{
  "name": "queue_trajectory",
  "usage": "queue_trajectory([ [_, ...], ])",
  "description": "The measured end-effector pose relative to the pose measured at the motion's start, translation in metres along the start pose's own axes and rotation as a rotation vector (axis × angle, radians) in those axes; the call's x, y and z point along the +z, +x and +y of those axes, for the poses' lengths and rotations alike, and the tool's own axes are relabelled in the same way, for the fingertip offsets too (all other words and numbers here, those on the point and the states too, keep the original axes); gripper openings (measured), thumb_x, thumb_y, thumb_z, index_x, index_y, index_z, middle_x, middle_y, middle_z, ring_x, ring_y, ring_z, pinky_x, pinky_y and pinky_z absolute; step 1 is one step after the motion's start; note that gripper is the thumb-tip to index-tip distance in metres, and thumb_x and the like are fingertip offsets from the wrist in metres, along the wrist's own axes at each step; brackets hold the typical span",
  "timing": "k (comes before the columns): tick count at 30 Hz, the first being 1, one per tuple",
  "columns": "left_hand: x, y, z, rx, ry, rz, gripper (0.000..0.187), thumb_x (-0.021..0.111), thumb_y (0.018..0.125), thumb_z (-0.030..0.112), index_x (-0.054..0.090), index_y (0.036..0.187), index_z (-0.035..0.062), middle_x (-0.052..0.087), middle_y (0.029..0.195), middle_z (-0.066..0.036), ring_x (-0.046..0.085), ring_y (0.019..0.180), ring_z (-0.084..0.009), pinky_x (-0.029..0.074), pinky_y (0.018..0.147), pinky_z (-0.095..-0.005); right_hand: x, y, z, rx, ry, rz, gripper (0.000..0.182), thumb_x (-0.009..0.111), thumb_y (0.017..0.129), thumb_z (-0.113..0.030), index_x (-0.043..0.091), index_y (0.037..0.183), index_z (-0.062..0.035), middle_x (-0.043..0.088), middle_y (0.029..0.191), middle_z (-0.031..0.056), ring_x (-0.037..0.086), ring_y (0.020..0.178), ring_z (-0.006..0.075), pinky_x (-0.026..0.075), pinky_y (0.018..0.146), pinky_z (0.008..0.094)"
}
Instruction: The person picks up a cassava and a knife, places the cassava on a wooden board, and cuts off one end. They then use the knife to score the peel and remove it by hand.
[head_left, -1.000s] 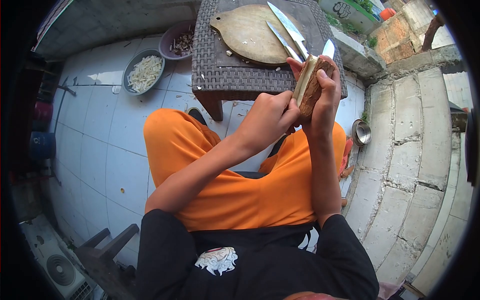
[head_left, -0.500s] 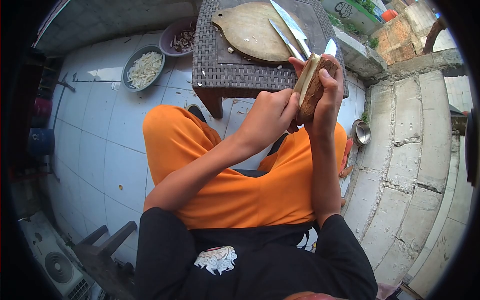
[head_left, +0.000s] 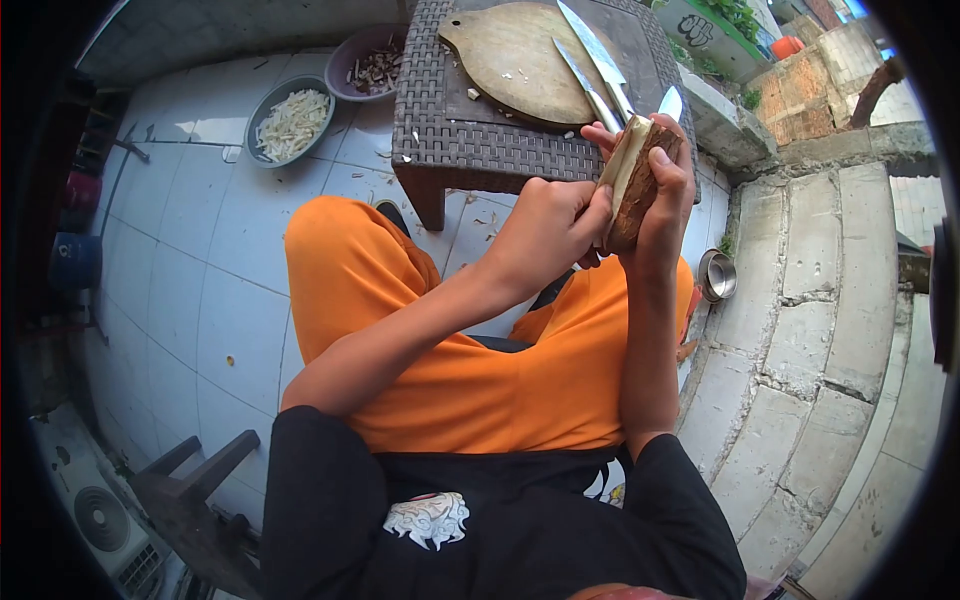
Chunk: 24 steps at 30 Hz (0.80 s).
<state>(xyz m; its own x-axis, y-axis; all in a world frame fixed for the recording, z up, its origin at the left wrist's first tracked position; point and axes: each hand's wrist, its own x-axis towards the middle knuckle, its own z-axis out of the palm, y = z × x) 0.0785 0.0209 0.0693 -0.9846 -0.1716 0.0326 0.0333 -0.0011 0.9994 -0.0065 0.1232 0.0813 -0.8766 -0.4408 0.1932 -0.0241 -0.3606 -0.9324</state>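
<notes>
A thick piece of root (head_left: pixel 632 200) with rough brown skin and a pale exposed side is held above my lap, near the table's front corner. My right hand (head_left: pixel 668 195) wraps round its right side, thumb on the skin. My left hand (head_left: pixel 565 225) pinches the root's left edge, where a pale strip shows. Just beyond the root a short blade (head_left: pixel 671 104) points up; its handle is hidden. On the woven table (head_left: pixel 500 150) lies a round wooden board (head_left: pixel 510 60), with a large knife (head_left: pixel 595 50) and a smaller knife (head_left: pixel 580 80) at its right.
Left of the table, a grey bowl (head_left: pixel 331 130) of pale pieces and a purple bowl (head_left: pixel 338 80) of brown scraps stand on the tiled floor. A metal bowl (head_left: pixel 717 275) sits right of my knee. Scraps lie beneath the table. A brick wall (head_left: pixel 800 330) runs along the right.
The view has shifted slightly. Both hands still hold the root, which is turned a little, with more of its pale side showing at the top.
</notes>
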Motion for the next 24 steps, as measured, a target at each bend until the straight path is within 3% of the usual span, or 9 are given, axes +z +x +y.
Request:
queue_trajectory([
  [8, -0.002, 0.005, -0.008, -0.043, 0.015, 0.036, 0.043, 0.044, 0.106, 0.021, 0.066, 0.083, -0.0067, 0.068, 0.065, -0.012, 0.070, 0.058, -0.0158, 0.057, 0.054, -0.0283, 0.001, 0.004, 0.009, 0.015, -0.040, 0.011, 0.040, 0.041, 0.092, -0.018, 0.039, 0.129, -0.0018, 0.064, 0.110, 0.0288, 0.065, 0.110, 0.0345, 0.052, 0.093, 0.0384],
  [11, -0.009, 0.015, -0.015, 0.033, -0.024, 0.015, 0.038, 0.048, 0.102, 0.018, 0.065, 0.081, -0.0085, 0.065, 0.060, -0.017, 0.068, 0.052, -0.0211, 0.056, 0.055, -0.0322, -0.003, 0.006, 0.008, 0.047, 0.019, 0.000, 0.040, 0.040, 0.092, -0.018, 0.039, 0.129, -0.0017, 0.063, 0.110, 0.0305, 0.064, 0.112, 0.0357, 0.053, 0.094, 0.0392],
  [13, -0.018, 0.020, -0.015, 0.211, 0.075, 0.006, 0.031, 0.053, 0.097, 0.017, 0.065, 0.084, -0.0080, 0.065, 0.060, -0.018, 0.068, 0.053, -0.0230, 0.056, 0.057, -0.0340, -0.003, 0.008, 0.009, 0.100, 0.097, -0.024, 0.039, 0.040, 0.092, -0.016, 0.040, 0.129, -0.0027, 0.061, 0.112, 0.0337, 0.062, 0.116, 0.0384, 0.056, 0.094, 0.0407],
  [16, -0.023, 0.021, -0.017, 0.171, 0.150, -0.044, 0.026, 0.054, 0.097, 0.016, 0.064, 0.096, -0.0085, 0.068, 0.066, -0.013, 0.070, 0.059, -0.0163, 0.055, 0.055, -0.0291, -0.003, 0.009, 0.018, 0.131, 0.094, -0.034, 0.039, 0.039, 0.092, -0.016, 0.040, 0.129, -0.0033, 0.060, 0.115, 0.0347, 0.062, 0.116, 0.0395, 0.056, 0.093, 0.0416],
  [24, -0.027, 0.017, -0.010, 0.144, 0.221, 0.031, 0.029, 0.052, 0.097, 0.014, 0.065, 0.087, -0.0095, 0.065, 0.061, -0.015, 0.069, 0.056, -0.0186, 0.055, 0.053, -0.0298, 0.005, 0.005, 0.022, 0.147, 0.112, -0.052, 0.038, 0.038, 0.092, -0.015, 0.037, 0.128, -0.0035, 0.059, 0.116, 0.0362, 0.063, 0.112, 0.0391, 0.057, 0.088, 0.0424],
])
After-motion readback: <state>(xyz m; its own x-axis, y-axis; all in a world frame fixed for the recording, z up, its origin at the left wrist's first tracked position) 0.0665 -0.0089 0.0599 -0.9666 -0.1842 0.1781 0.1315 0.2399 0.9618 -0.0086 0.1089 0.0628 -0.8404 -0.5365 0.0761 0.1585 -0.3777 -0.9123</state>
